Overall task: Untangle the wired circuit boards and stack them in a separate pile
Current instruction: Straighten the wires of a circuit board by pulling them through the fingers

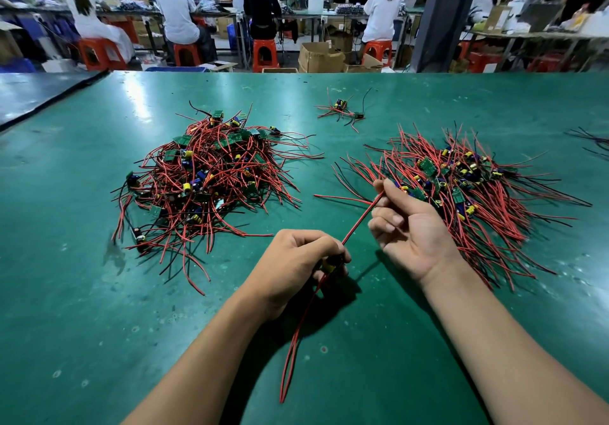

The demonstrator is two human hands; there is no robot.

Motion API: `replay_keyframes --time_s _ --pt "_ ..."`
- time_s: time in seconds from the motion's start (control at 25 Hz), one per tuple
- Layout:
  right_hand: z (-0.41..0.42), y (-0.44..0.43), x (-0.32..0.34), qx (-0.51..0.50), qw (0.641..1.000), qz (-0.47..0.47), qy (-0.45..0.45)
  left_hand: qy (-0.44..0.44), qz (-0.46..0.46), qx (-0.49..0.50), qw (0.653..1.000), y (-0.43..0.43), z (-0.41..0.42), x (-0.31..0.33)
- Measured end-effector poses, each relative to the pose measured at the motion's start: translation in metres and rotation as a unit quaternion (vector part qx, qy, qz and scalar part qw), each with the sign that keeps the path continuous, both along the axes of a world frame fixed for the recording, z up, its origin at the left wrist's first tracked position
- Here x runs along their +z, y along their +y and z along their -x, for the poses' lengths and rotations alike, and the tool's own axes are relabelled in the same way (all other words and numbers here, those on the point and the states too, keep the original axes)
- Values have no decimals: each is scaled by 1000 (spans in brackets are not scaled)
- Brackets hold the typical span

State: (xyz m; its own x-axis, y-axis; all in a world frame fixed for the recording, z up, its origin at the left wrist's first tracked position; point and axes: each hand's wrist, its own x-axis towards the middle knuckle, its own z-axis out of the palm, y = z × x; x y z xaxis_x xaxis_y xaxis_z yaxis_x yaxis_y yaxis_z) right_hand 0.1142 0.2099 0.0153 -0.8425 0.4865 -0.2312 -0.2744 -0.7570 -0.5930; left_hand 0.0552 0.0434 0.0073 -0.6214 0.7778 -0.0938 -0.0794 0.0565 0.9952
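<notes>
No text, label or number is legible anywhere.

Red wires (211, 174), green boards (171, 155), teal table (99, 293).

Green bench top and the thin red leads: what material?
Green bench top: probably a rubber or vinyl mat, semi-gloss; it shows soft glare and scuffs. Thin red leads: likely plastic-insulated wire, smooth and flexible; they lie in loose curves.

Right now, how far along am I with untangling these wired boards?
Roughly halfway, judging by pile sizes. Done: the combed pile on the right. In hand: your left hand grips one board while your right hand pinches its red wires. Left: the tangled pile on the left, plus a small cluster farther back.
</notes>
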Motion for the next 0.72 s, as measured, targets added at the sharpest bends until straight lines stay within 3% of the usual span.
replay_keyframes --time_s 0.2,0.32,0.4,0.48,0.6,0.72 --pt "6 1 -15 -106 984 -137 -46 -7 -1 -14 1000 -3 -1 2" --pt "6 1 -19 -193 926 -309 -96 -12 0 -15 1000 -4 0 2" --pt "6 1 -20 -229 889 -375 -128 -10 3 -17 1000 -4 0 2" --pt "5 2 -19 -218 899 -359 -124 -14 1 -18 1000 -4 0 2" --pt "4 4 -14 -126 961 -228 -97 -32 -5 -11 999 -4 2 2" --pt "0 7 -6 13 993 -90 -76 -49 -22 -3 999 -4 3 0"
